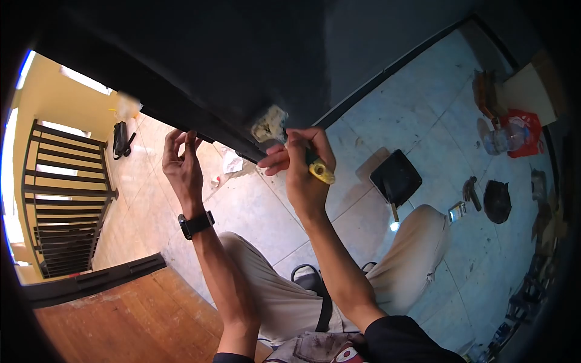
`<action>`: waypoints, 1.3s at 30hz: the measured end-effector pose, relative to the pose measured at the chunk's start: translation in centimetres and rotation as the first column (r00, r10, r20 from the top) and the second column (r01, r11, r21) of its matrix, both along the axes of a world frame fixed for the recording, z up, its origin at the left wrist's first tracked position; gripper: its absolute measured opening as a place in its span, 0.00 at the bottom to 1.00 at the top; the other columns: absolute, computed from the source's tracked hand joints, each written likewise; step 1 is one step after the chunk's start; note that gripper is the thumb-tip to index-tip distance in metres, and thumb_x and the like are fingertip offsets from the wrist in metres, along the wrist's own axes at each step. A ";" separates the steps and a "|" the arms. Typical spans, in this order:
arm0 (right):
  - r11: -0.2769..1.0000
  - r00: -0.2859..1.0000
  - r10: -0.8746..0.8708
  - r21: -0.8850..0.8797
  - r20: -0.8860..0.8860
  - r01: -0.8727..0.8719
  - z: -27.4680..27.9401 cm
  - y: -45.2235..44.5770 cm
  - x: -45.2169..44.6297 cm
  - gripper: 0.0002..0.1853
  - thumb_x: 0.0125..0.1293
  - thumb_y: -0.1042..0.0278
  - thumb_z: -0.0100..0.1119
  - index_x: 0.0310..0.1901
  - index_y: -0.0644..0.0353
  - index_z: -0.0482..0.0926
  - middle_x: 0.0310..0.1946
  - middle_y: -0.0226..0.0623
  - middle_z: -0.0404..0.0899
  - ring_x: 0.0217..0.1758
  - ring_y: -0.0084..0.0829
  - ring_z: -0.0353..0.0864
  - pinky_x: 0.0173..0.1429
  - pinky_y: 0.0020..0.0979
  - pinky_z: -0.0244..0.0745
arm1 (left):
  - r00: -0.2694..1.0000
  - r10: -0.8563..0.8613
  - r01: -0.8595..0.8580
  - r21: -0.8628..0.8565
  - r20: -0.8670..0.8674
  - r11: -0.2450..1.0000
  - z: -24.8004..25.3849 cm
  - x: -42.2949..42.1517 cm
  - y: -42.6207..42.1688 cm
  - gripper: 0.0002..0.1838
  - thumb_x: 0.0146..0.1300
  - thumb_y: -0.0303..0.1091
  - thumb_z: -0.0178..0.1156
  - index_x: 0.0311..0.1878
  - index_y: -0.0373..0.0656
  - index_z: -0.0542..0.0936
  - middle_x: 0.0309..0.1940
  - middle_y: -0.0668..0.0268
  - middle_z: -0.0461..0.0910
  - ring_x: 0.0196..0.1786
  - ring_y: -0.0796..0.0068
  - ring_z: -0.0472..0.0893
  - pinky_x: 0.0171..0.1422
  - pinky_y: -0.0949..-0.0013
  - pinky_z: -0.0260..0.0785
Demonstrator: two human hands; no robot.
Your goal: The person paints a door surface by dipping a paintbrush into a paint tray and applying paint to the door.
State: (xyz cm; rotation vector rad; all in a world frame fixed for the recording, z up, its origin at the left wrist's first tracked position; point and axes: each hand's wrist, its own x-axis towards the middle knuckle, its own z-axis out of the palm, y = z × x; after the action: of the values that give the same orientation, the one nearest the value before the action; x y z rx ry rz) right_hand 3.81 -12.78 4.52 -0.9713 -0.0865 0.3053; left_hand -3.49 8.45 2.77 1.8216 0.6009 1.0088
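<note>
In my right hand (307, 172) is a putty knife (319, 171) with a yellow and dark green handle. My fingers are wrapped around it. A clump of pale putty (270, 124) shows beyond my fingers, against the dark door panel (254, 66); it hides most of the blade. My left hand (183, 163), with a black watch on its wrist, is at the panel's lower edge. Its bent fingers grip that edge, and the fingertips are partly hidden there.
On the tiled floor (248, 209) lie a black tray (396, 177) with a brush-like stick, a hammer (470, 193), a dark round piece (497, 201) and a small box (457, 211). A red bag (525, 130) holds a plastic bottle. At left are a dark railing (69, 187) and a wooden surface (133, 314).
</note>
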 end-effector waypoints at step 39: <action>0.949 0.894 -0.131 0.316 0.427 -0.012 14.4 0.2 3.0 0.10 0.77 0.66 0.55 0.48 0.65 0.73 0.27 0.49 0.82 0.21 0.34 0.85 0.22 0.27 0.78 | 0.999 0.024 -0.025 -0.023 -0.047 0.999 1.1 -0.1 -0.8 0.11 0.73 0.31 0.65 0.53 0.36 0.81 0.43 0.63 0.86 0.45 0.77 0.85 0.52 0.71 0.83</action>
State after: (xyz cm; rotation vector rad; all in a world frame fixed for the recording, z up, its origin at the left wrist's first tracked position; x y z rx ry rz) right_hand 6.78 -12.61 18.91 -0.7097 -0.5097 0.0020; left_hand -3.60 7.61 3.89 1.8251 0.6619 0.9739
